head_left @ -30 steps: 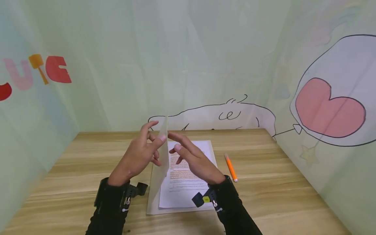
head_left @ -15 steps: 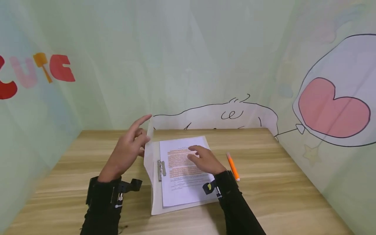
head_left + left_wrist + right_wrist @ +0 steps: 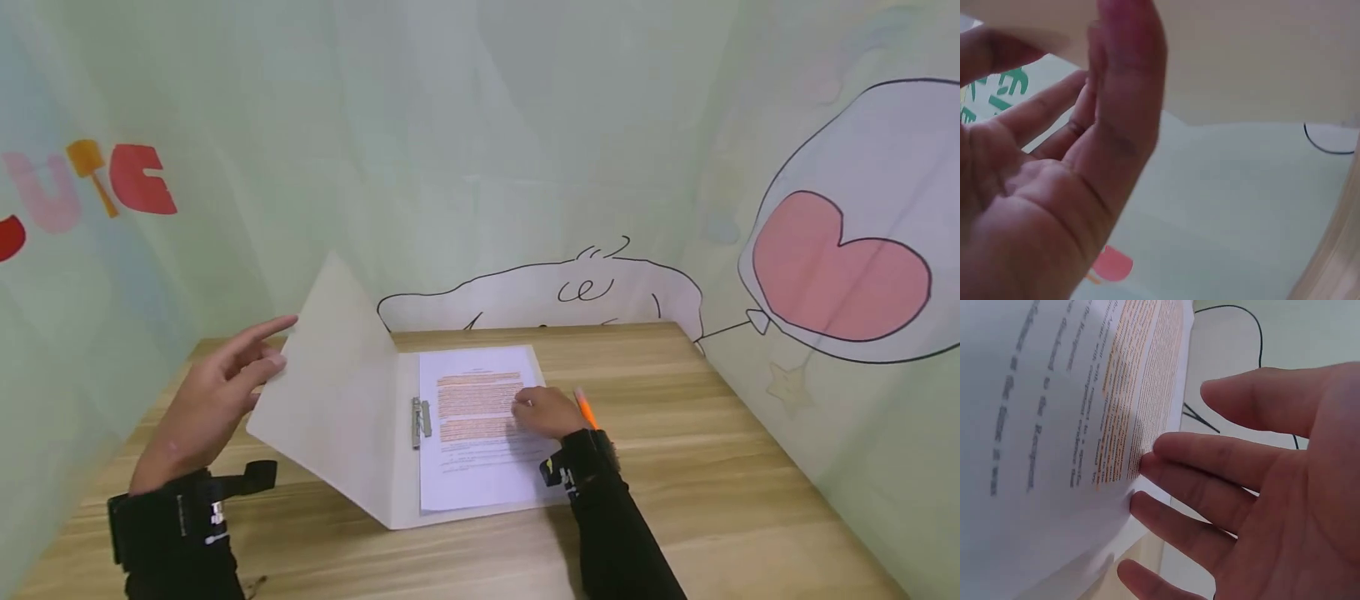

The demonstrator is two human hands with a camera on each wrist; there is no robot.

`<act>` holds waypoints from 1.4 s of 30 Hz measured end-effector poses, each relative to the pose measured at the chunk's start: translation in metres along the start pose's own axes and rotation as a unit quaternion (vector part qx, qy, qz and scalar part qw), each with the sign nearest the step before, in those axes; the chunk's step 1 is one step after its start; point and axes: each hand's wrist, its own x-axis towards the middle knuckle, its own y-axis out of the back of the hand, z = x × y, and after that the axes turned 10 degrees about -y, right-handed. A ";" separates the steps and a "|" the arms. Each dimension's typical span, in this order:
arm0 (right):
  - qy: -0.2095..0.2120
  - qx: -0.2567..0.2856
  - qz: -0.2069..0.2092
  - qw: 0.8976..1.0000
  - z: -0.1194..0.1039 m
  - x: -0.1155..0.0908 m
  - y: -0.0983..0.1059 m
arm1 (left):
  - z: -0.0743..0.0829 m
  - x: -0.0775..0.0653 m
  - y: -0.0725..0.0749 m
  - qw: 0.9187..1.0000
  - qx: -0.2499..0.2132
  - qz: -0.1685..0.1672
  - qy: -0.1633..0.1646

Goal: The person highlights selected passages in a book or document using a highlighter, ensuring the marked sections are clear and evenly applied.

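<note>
On the table (image 3: 712, 500), central, lies a folder (image 3: 406, 492), cover (image 3: 337, 392) tilted toward ten o'clock, printed paper (image 3: 465, 487) inside. Left hand (image 3: 213, 400) pinches the cover — seemingly turning it; next calls for steady guiding. Right hand (image 3: 551, 414), fingers loose, at three o'clock.

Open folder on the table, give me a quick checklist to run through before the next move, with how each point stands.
1. Cover held: ok, the left hand pinches its edge.
2. Cover lying flat: not ok, it stands tilted up.
3. Pages inside the folder: ok.
4. Pages uncovered: not ok, the right hand is over their right edge.
5. Clip gripping the pages: cannot tell.
6. Orange marker off the folder: ok, on the table.
</note>
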 end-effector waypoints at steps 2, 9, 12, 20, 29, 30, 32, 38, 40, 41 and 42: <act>0.001 -0.023 0.008 1.000 0.002 0.001 0.001 | -0.005 -0.004 0.006 1.000 0.004 -0.012 0.008; -0.018 -0.068 0.033 0.997 0.008 0.004 0.004 | -0.034 -0.017 0.030 0.996 0.067 -0.055 0.027; -0.040 -0.068 0.034 0.996 0.011 0.005 0.004 | -0.047 -0.022 0.037 0.990 0.094 -0.079 0.072; -0.052 -0.050 0.034 0.997 0.013 0.003 0.007 | -0.071 -0.024 0.046 0.955 0.176 -0.153 0.183; -0.030 -0.055 0.041 0.997 0.008 0.011 0.003 | -0.069 -0.031 0.051 0.940 0.224 -0.145 0.214; -0.025 -0.056 0.038 0.997 0.006 0.013 0.001 | -0.068 -0.035 0.052 0.942 0.215 -0.139 0.217; -0.011 -0.058 0.034 0.998 0.002 0.017 -0.003 | -0.065 -0.043 0.054 0.948 0.196 -0.127 0.217; -0.004 -0.049 0.017 0.999 0.012 0.020 0.002 | -0.051 -0.048 0.045 0.959 0.152 -0.138 0.193; -0.021 -0.045 0.023 0.999 0.024 0.012 0.011 | -0.045 -0.036 0.035 0.966 0.128 -0.155 0.162; -0.028 -0.045 0.025 0.998 0.031 0.007 0.016 | -0.042 -0.030 0.029 0.968 0.116 -0.163 0.148; -0.034 -0.046 0.029 0.998 0.037 0.002 0.020 | -0.039 -0.024 0.023 0.970 0.109 -0.172 0.134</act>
